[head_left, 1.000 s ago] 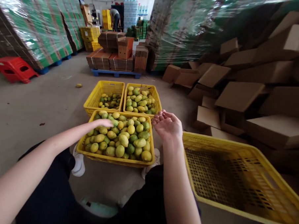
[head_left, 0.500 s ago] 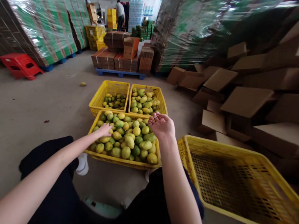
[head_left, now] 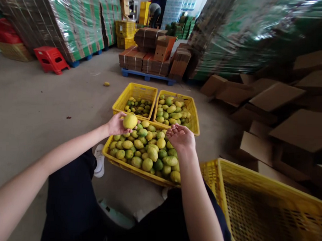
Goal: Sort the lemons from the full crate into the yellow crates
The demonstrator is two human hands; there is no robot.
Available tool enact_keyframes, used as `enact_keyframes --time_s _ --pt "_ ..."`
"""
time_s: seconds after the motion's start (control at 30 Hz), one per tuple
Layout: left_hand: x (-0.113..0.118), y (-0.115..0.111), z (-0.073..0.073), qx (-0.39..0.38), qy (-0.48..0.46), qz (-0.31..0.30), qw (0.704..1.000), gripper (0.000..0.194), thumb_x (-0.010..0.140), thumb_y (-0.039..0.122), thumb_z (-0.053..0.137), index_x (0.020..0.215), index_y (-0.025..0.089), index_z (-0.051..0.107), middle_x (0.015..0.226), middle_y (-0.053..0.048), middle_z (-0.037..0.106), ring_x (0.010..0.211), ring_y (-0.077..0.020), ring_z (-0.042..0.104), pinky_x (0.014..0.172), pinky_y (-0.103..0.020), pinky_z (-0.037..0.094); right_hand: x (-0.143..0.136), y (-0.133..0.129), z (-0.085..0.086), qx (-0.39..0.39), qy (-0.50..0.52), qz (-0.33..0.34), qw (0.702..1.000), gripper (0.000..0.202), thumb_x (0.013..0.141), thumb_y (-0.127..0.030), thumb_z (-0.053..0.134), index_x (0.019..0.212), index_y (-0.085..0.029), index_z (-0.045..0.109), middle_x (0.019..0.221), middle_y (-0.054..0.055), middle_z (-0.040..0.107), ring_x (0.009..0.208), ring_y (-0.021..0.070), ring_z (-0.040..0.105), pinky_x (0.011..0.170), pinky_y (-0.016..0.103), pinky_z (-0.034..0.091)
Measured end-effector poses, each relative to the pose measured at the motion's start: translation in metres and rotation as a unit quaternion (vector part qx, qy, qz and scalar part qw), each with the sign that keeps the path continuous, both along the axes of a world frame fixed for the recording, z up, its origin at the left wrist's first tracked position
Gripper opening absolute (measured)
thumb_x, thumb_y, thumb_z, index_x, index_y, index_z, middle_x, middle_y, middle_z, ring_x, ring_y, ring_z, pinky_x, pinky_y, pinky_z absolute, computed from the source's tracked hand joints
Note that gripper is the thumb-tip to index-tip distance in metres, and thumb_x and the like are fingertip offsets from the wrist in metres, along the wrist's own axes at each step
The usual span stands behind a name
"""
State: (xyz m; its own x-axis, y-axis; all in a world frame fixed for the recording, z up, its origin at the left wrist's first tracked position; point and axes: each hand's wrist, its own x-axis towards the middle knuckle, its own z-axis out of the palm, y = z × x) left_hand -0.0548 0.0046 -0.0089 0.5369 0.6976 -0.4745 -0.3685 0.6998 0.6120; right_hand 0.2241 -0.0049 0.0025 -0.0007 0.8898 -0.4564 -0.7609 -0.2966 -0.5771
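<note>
A yellow lemon [head_left: 130,121] rests in my left hand [head_left: 117,124], which is raised over the back left of the nearest crate. That yellow plastic crate [head_left: 137,173] is heaped with green and yellow lemons [head_left: 147,164]. My right hand [head_left: 181,137] hovers above the crate's back right, palm up, fingers loosely curled and apart, with nothing in it. Behind stand two more crates: the left one [head_left: 118,101] holds a low layer of small lemons, the right one [head_left: 195,118] a fuller load.
At the right is a large yellow crate [head_left: 226,208] beside a pile of cardboard boxes [head_left: 288,129]. A red stool [head_left: 50,59] and a single lemon [head_left: 106,84] are on the floor. Flattened cartons lie on a blue pallet [head_left: 147,76]. A person [head_left: 155,12] bends far back.
My left hand has come up out of the heap with a yellow lemon. My right hand stays over the crate. The view has turned left, and the far person has bent down.
</note>
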Motion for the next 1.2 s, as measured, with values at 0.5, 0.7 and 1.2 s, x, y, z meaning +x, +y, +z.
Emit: enact_keyframes --time_s 0.5,0.7,1.2 --pt "0.009 -0.021 0.005 -0.125 -0.233 0.335 0.904 0.016 0.085 0.024 0.048 0.076 0.017 0.06 0.062 -0.002 0.065 0.055 -0.0133 0.065 0.049 -0.02 0.053 -0.02 -0.001 -0.035 -0.054 -0.126 0.058 0.989 0.008 0.068 -0.014 0.052 0.071 -0.022 0.053 0.058 -0.002 0.056 0.049 0.0119 0.054 0.05 0.023 0.047" --pt "-0.004 -0.022 0.024 -0.112 -0.242 0.32 0.909 0.015 0.084 0.025 0.049 0.076 0.018 0.06 0.063 -0.001 0.066 0.056 -0.0134 0.065 0.051 -0.02 0.052 -0.031 -0.004 -0.047 0.025 -0.435 0.186 0.881 0.005 0.079 -0.026 0.056 0.078 -0.022 0.058 0.074 0.002 0.066 0.067 0.0172 0.062 0.068 0.03 0.051" --pt "-0.011 -0.019 0.029 -0.127 -0.229 0.366 0.893 0.027 0.086 0.029 0.047 0.101 0.018 0.067 0.067 -0.004 0.068 0.06 -0.0163 0.068 0.055 -0.023 0.054 0.031 -0.028 -0.116 -0.021 -0.828 0.465 0.313 0.05 0.058 0.0 0.071 0.104 -0.02 0.068 0.104 0.01 0.072 0.101 0.0307 0.068 0.076 0.035 0.052"
